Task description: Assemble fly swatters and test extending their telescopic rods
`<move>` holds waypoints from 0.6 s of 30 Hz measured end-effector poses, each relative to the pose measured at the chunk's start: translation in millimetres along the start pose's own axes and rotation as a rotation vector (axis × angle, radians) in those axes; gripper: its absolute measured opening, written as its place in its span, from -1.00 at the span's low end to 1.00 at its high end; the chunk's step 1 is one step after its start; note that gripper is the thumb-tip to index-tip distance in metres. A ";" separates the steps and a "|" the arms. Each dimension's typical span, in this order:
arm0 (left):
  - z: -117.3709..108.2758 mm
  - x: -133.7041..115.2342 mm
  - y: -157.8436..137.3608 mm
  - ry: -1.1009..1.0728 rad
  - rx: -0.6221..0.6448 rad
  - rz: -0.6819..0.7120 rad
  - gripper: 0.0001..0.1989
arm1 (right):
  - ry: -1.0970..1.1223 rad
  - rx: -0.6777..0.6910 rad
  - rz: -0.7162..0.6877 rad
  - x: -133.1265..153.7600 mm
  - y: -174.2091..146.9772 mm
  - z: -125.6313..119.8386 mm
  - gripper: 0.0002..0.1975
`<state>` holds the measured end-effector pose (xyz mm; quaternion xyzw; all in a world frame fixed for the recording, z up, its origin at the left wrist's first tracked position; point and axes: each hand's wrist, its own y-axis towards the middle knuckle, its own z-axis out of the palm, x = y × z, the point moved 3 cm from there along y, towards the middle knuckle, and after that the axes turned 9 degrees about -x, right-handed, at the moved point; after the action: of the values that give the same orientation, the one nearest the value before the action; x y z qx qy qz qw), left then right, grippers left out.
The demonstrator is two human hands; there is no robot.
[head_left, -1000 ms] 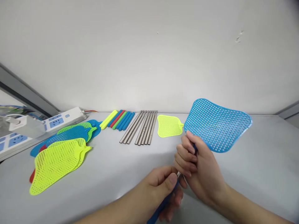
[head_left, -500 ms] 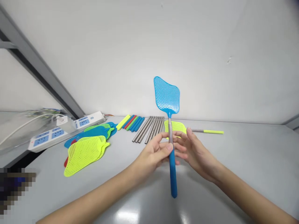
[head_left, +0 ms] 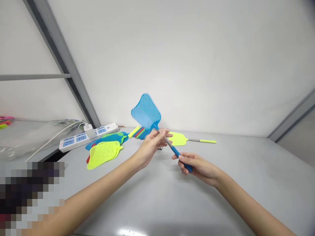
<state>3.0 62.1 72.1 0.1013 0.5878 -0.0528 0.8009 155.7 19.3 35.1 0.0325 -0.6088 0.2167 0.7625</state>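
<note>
A blue fly swatter (head_left: 147, 111) is held tilted above the table, its perforated head to the upper left. My left hand (head_left: 153, 144) is closed around the metal rod near the head. Lower down, my right hand (head_left: 194, 165) grips the blue handle. Behind my hands, a yellow fly swatter (head_left: 178, 139) with a metal rod and yellow handle lies on the table. Colored handle sleeves (head_left: 139, 132) rest in a row at the back, partly hidden by the blue head. The metal rods beside them are almost wholly hidden behind my left hand.
Loose swatter heads in yellow (head_left: 104, 154), blue, green and red are piled on the left of the grey table (head_left: 236, 183). Behind them lies a white power strip (head_left: 88, 137) with a plugged-in adapter and cable. A wall closes the back; a pixelated patch covers the lower left.
The blue fly swatter has tipped from upright to leaning left. My right hand, earlier open beside it, has taken the handle; my left hand now holds the rod nearer the head. The view has shifted.
</note>
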 end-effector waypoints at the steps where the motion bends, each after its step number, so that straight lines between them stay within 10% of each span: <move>1: -2.4 -1.2 -3.3 -0.011 -0.009 -0.009 -0.68 | -0.013 -0.012 -0.006 1.1 -3.9 -3.0 -0.72; 18: 1.5 39.5 -12.7 0.057 -0.318 0.243 -0.49 | 0.505 -0.173 -0.150 -0.5 3.9 -12.1 -0.80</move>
<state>13.8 50.7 33.6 0.0454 0.5944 0.1406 0.7905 165.2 26.5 30.7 -0.0427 -0.4117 0.1079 0.9039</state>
